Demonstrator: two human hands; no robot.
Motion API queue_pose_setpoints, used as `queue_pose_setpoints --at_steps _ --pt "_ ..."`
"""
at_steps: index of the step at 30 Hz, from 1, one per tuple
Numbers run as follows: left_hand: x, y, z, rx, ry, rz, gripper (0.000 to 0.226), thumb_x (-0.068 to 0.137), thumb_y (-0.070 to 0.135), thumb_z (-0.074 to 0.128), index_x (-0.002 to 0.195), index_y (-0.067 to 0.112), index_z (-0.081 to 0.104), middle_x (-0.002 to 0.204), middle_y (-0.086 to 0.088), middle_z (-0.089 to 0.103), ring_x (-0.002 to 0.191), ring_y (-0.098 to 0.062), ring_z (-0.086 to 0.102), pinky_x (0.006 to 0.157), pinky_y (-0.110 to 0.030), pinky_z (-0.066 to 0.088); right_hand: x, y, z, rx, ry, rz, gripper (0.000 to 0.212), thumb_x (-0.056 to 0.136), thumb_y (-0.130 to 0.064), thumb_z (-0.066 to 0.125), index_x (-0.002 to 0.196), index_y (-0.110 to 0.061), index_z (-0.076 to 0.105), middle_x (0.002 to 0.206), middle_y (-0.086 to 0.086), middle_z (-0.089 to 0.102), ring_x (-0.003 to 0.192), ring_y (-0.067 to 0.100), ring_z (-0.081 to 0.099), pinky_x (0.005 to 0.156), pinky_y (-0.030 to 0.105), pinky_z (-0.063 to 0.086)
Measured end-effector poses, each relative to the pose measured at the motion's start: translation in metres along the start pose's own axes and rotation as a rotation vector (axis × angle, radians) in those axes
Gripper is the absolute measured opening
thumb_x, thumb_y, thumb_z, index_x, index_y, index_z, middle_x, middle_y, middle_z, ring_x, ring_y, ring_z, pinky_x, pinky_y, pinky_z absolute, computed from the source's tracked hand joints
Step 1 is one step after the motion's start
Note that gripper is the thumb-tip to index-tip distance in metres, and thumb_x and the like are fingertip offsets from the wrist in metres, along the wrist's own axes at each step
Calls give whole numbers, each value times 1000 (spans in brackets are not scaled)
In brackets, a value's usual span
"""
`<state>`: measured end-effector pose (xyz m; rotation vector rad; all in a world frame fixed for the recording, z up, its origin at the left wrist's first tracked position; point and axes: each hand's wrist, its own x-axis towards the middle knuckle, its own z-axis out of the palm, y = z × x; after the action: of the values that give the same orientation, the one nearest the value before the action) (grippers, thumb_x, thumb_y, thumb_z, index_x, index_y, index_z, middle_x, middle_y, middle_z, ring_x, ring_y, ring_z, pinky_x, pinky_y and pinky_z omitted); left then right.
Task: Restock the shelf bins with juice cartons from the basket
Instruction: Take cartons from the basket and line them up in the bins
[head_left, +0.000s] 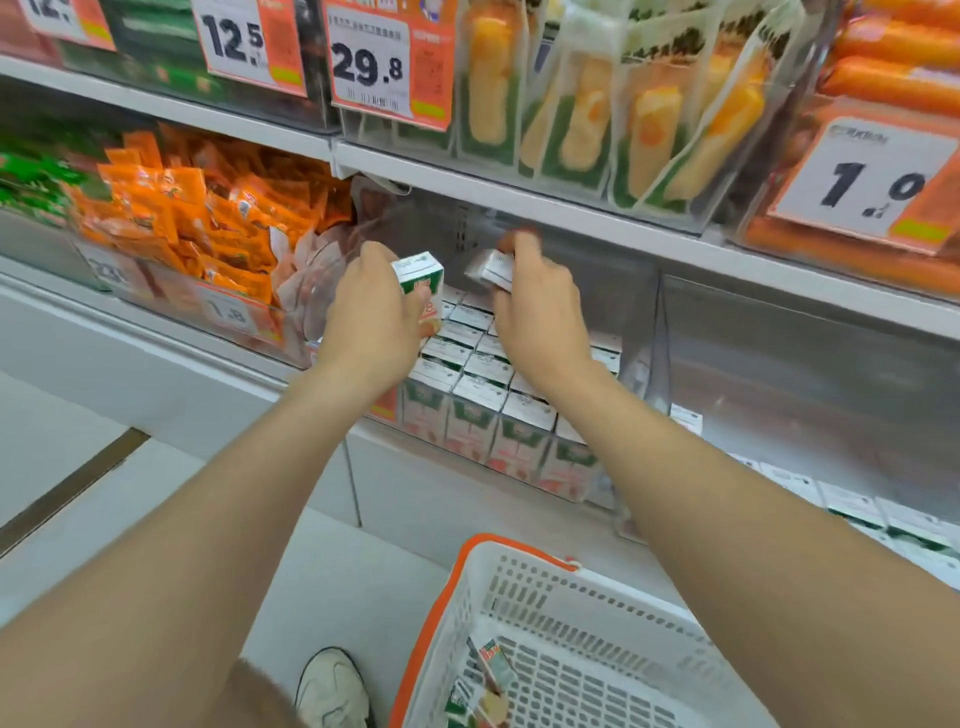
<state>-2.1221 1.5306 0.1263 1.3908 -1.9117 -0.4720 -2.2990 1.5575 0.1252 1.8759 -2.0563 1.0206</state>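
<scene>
Head cam: both forearms reach up from 6 o'clock over the clear shelf bin (643, 332). Left hand (371, 317) is knuckles-up, fingers wrapped round a juice carton (420, 273) that's upright, long axis 12–6. Right hand (540, 312) pinches a second carton (488, 270) at its 10 o'clock. It's blurred and looks tipped, axis roughly 10–4. Stocked cartons (483, 370) stand in rows beneath. Basket (545, 587) at 6 o'clock holds a loose carton (493, 670) lying flat.
</scene>
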Motion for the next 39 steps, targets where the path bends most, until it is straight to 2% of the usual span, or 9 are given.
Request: queue_pose_setpoints --at_steps 4,11,16,20,24,27,30,34,39 --pt "6 -4 5 -55 -14 -34 27 106 26 59 123 12 43 119 -11 63 103 -29 62 80 -45 52 36 7 33 -71 -99 84 55 97 1 54 147 -15 40 110 19 64 97 44 65 75 47 56" --pt "10 -13 12 -139 18 -27 28 103 36 61 118 24 41 117 -5 68 94 -30 73 77 -54 62 86 4 61 24 -384 197 50 100 -16 66 147 -20 50 142 9 59 124 30 60 89 26 45" --pt "13 -15 16 -240 1 -89 39 89 53 54 113 27 39 117 -6 67 94 -32 75 76 -54 63 90 7 68 -48 -594 162 34 101 -20 50 134 -17 57 132 7 61 106 25 57 84 31 44" --pt "12 -7 12 -279 1 -116 34 95 45 63 111 22 45 111 -5 69 95 -32 74 76 -54 63 85 13 58 -55 -638 108 39 102 -22 44 139 -20 56 137 8 60 118 29 58 93 34 47" --pt "8 4 6 -367 -20 -126 22 105 32 62 117 15 55 110 -2 70 79 -15 77 68 -38 66 64 7 40 115 -514 156 41 99 -16 42 133 -19 65 132 6 68 120 28 62 102 36 51" --pt "-4 23 0 -441 -52 -108 23 107 34 60 122 18 62 105 1 73 77 -4 75 60 -22 61 23 -3 9 555 -242 415 43 81 -27 41 110 -25 73 109 -1 77 108 23 71 101 47 56" --pt "-24 50 -5 -584 -180 -110 29 104 41 64 123 19 68 103 -3 78 84 -15 79 74 -33 65 -32 -22 -31 771 -109 489 36 87 -35 52 115 -26 70 101 -4 77 91 12 75 85 41 62" --pt "-59 81 -1 -712 -336 -151 26 103 45 64 115 22 68 100 0 81 90 -16 80 90 -43 64 -89 -19 -78 719 1 360 31 103 -26 59 134 -25 58 113 -9 69 88 3 70 68 22 58" --pt "-93 106 -1 -819 -498 -167 19 104 25 61 116 24 76 106 -4 80 93 -24 78 94 -48 60 -129 9 -119 734 -5 343 39 99 -25 63 138 -26 56 113 0 71 92 19 74 76 45 64"
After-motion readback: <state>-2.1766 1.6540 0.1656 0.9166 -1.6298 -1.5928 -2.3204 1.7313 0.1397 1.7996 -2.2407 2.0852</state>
